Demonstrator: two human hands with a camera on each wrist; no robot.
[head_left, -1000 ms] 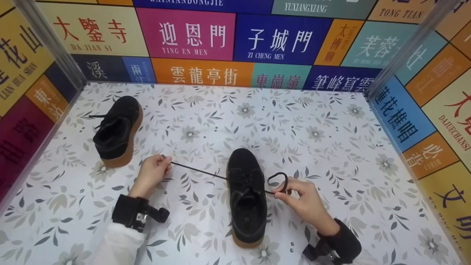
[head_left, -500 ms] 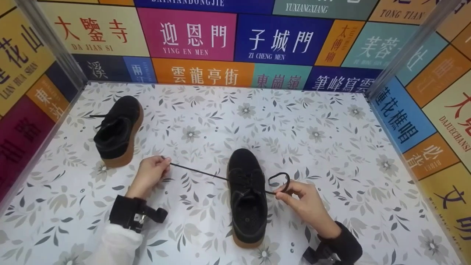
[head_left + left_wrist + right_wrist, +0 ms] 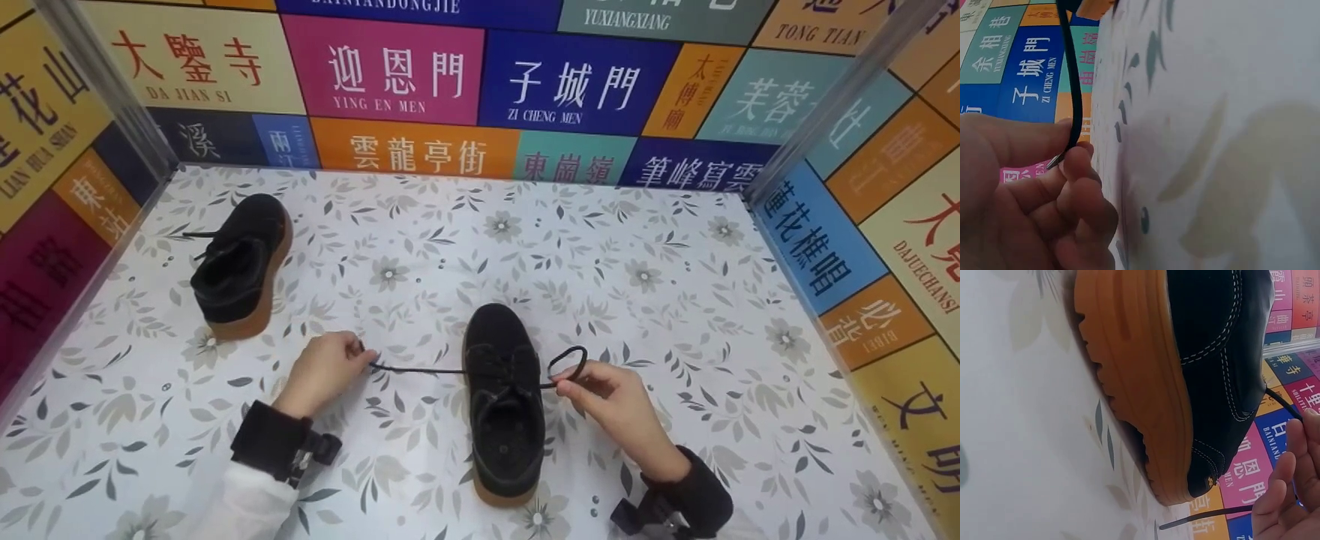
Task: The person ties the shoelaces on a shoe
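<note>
A black shoe [image 3: 504, 442] with a tan sole stands upright in the middle of the head view, toe pointing away. To its left, my left hand [image 3: 322, 371] pinches one end of its black shoelace [image 3: 424, 370], which runs nearly level to the shoe. The left wrist view shows this lace [image 3: 1074, 73] between thumb and fingertips, its tip poking out below. On the other side, my right hand [image 3: 619, 401] pinches the second lace end close to the shoe, a loop [image 3: 577, 352] rising above the fingers. That lace's free tip [image 3: 1185, 519] hangs past the fingers in the right wrist view.
A matching black shoe [image 3: 244, 262] stands at the back left, its lace sticking out leftward. Floral white covering [image 3: 600, 247] lies under everything. Colourful panels with lettering [image 3: 390, 71] wall in the back and both sides. Black wrist straps [image 3: 274, 442] with cameras sit on both wrists.
My left hand has come rightward and slightly nearer to me, closer to the middle shoe. Its lace now lies level instead of slanting. The right hand has shifted only slightly.
</note>
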